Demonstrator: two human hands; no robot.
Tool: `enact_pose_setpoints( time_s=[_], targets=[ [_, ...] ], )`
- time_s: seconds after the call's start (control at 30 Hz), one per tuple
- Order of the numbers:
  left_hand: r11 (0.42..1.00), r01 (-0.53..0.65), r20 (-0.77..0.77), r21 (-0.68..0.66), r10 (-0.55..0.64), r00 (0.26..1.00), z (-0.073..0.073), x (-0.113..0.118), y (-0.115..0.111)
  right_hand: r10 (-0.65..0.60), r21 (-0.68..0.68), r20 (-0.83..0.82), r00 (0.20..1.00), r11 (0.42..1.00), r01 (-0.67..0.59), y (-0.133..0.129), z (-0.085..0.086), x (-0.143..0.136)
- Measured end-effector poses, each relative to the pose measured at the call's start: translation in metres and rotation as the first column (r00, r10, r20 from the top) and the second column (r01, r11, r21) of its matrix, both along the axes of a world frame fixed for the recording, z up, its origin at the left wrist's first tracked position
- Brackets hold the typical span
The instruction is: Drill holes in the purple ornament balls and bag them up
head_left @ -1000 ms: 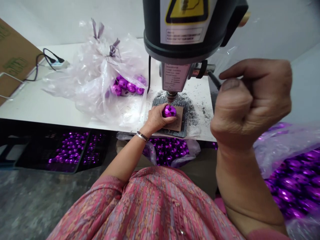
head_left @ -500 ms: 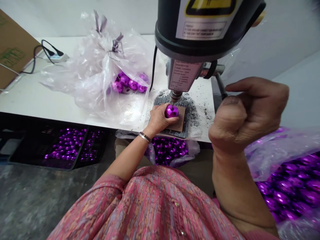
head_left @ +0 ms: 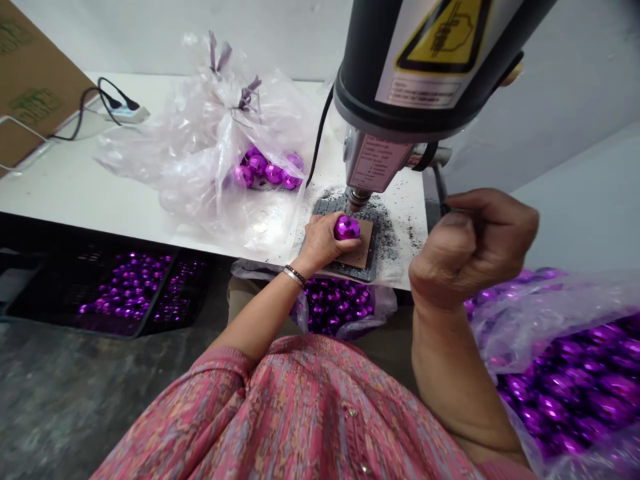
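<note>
My left hand (head_left: 323, 241) is closed round a shiny purple faceted ball (head_left: 347, 228), with the thumb along its near side. The ball rests over a brown square board (head_left: 359, 250) on the grey base of a drill press (head_left: 357, 157). Just above the ball hangs the drill chuck (head_left: 359, 198); whether the bit touches the ball I cannot make out. To the right, my right hand (head_left: 475, 243) is wrapped round the press's lever handle (head_left: 441, 187). A dark spot shows on the ball's top.
Dark shavings (head_left: 390, 227) litter the white table (head_left: 65, 200) round the base. A clear plastic bag (head_left: 200, 160) holds several purple balls. More balls fill a bag at my lap (head_left: 383, 310), a dark crate (head_left: 75, 330) and a bag at right (head_left: 530, 320). A power strip (head_left: 133, 115) lies back left.
My right hand and the lever sit slightly lower and closer to the table. The whole view has shifted and tilted a little. My left hand keeps its hold on the ball.
</note>
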State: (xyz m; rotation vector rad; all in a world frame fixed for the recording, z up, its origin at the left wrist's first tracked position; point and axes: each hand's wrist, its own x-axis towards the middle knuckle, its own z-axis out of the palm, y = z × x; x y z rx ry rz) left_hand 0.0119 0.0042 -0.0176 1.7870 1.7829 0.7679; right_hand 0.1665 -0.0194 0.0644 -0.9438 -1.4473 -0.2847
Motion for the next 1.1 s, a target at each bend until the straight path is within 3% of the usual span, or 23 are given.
enact_pose_setpoints(
  time_s=[0.43, 0.5, 0.6, 0.73, 0.8, 0.9, 1.03, 1.1],
  targets=[
    [1.000, 0.000, -0.024, 0.025, 0.001, 1.000, -0.005, 0.000, -0.001, -0.038, 0.043, 0.015, 0.999, 0.998, 0.037, 0.006, -0.004, 0.002],
    [1.000, -0.002, -0.024, 0.028, 0.003, 1.000, -0.004, 0.000, -0.002, -0.015, 0.036, 0.008, 1.000, 0.999, 0.015, 0.004, 0.006, 0.003],
    [0.999, -0.006, -0.014, 0.036, 0.007, 1.000, -0.002, 0.000, -0.002, 0.006, -0.024, 0.003, 1.000, 1.000, -0.006, 0.006, 0.039, 0.003],
    [0.999, -0.036, 0.026, 0.024, 0.035, 0.999, 0.002, 0.000, -0.007, 0.026, -0.319, -0.032, 0.999, 0.947, -0.035, 0.025, 0.093, 0.004],
    [0.999, -0.044, 0.065, 0.026, 0.043, 0.997, 0.003, -0.001, -0.014, 0.016, -0.411, -0.085, 0.996, 0.910, -0.050, 0.039, 0.110, 0.004],
    [0.998, -0.051, 0.168, 0.047, 0.043, 0.985, 0.001, -0.007, -0.033, 0.009, -0.459, -0.110, 0.994, 0.886, -0.059, 0.051, 0.117, 0.005],
    [0.988, -0.094, 0.313, 0.122, 0.051, 0.948, 0.000, -0.026, -0.065, -0.022, -0.477, -0.141, 0.990, 0.878, -0.048, 0.056, 0.110, 0.011],
    [0.986, -0.088, 0.331, 0.139, 0.037, 0.943, 0.001, -0.039, -0.081, 0.037, -0.441, -0.095, 0.995, 0.894, -0.075, 0.056, 0.105, 0.016]
  ],
)
